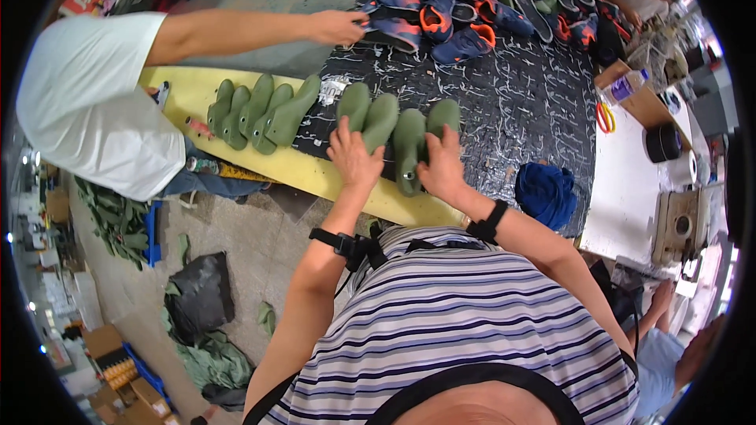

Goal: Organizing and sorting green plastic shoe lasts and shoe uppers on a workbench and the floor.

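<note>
On the yellow board (315, 177) at the near edge of the black worktable (528, 102), a short row of green shoe lasts (394, 130) stands side by side, and both of the person's hands are on it. Left hand (352, 159) lies with fingers curled over the last at the left of this group, pressing on it from above. Right hand (442, 167) grips the neighbouring pair, fingers wrapped between two of the lasts. Further left along the board, well apart, a second cluster of green lasts (260, 114) leans together. Beyond them, a co-worker in a white shirt stretches an arm across the table, that hand (339, 27) touching a heap of blue and orange sandals (449, 16) spread over the far side. Just right of the right wrist sits a bundled blue cloth (546, 193). Green scraps (118, 220) litter the floor at left.
</note>
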Available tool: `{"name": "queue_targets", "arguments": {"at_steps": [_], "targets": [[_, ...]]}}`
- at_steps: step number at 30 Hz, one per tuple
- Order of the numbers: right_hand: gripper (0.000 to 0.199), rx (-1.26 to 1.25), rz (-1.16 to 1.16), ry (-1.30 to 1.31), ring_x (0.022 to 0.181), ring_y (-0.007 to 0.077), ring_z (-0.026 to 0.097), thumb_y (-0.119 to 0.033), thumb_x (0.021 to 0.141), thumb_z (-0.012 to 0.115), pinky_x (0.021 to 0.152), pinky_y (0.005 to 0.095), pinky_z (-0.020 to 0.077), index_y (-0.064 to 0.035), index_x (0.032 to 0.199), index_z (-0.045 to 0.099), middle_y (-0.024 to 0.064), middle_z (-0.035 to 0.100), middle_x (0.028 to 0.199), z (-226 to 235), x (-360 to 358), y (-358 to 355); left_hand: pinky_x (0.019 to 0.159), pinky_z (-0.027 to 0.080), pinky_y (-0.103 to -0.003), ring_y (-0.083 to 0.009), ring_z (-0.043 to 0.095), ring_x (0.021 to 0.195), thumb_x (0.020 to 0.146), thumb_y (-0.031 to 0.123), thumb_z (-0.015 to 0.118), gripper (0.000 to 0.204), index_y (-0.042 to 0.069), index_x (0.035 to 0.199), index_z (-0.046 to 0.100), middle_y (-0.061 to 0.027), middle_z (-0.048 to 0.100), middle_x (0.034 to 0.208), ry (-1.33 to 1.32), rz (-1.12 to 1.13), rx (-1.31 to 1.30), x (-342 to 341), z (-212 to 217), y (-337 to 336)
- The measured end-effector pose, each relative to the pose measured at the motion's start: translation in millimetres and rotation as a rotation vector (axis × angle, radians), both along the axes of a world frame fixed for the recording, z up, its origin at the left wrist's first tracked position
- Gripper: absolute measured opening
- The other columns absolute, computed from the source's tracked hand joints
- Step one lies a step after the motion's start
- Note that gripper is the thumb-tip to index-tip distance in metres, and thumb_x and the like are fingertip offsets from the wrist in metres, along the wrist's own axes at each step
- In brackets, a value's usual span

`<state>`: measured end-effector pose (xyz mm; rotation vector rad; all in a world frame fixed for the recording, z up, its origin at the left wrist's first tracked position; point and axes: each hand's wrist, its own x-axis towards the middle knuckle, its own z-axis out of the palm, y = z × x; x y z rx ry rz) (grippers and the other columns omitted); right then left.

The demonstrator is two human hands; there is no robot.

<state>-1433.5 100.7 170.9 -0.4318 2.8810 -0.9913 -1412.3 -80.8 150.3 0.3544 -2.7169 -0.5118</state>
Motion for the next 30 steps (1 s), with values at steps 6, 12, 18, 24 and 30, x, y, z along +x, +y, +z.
{"name": "queue_targets", "arguments": {"at_steps": [6,12,18,24,30], "targets": [[0.069,0.004,0.048,-0.148,0.134,0.059,0.013,-0.016,0.071,0.066,0.106,0.0649,0.0235,0.0005,0.132,0.041,0.0358,0.021,0.144,-0.9,-14.4,-73.1,0.095,0.034,-0.051,-0.0388,0.039,0.123,0.063,0.025,0.082,0.05,-0.003,0.098,0.059,-0.0161,0.039,0.138,0.012,0.078,-0.082,-15.2,-0.3,-53.3],[0.069,-0.171,0.177,-0.118,0.132,0.0566,0.023,-0.021,0.074,0.065,0.109,0.054,0.0278,0.0011,0.134,0.039,0.0357,0.026,0.142,-0.2,-21.3,-63.6,0.098,0.031,-0.05,-0.0408,0.035,0.128,0.069,0.025,0.079,0.058,-0.001,0.115,0.053,-0.0195,0.038,0.14,0.006,0.057,-0.128,-19.5,-7.3,-80.5],[0.05,-0.242,0.261,-0.262,0.115,0.0416,0.053,-0.021,0.079,0.063,0.099,0.0405,0.0421,0.0052,0.121,0.054,0.0297,0.055,0.121,-8.6,-10.9,40.7,0.096,0.036,-0.049,-0.0404,0.044,0.121,0.077,0.022,0.072,0.055,-0.001,0.122,0.05,-0.0233,0.04,0.137,0.094,0.146,0.003,77.0,-19.7,-91.4],[0.027,-0.399,0.494,-0.536,0.093,0.0173,0.063,-0.011,0.089,0.06,0.082,0.0287,0.0483,0.0044,0.111,0.059,0.0121,0.066,0.099,-21.6,12.1,57.2,0.089,0.047,-0.048,-0.0461,0.053,0.106,0.075,0.02,0.066,0.044,-0.003,0.111,0.057,-0.0289,0.054,0.118,-0.396,0.674,0.316,359.3,-123.8,-22.4],[0.023,-0.224,0.994,-0.777,0.087,0.0119,0.06,-0.009,0.091,0.061,0.077,0.0244,0.0481,0.0034,0.11,0.059,0.0078,0.065,0.096,-28.8,67.3,10.3,0.076,0.05,-0.046,-0.039,0.064,0.088,0.08,0.026,0.057,0.027,0.004,0.092,0.069,-0.0204,0.068,0.096,-0.837,1.266,0.594,710.1,-168.8,231.5]]}}
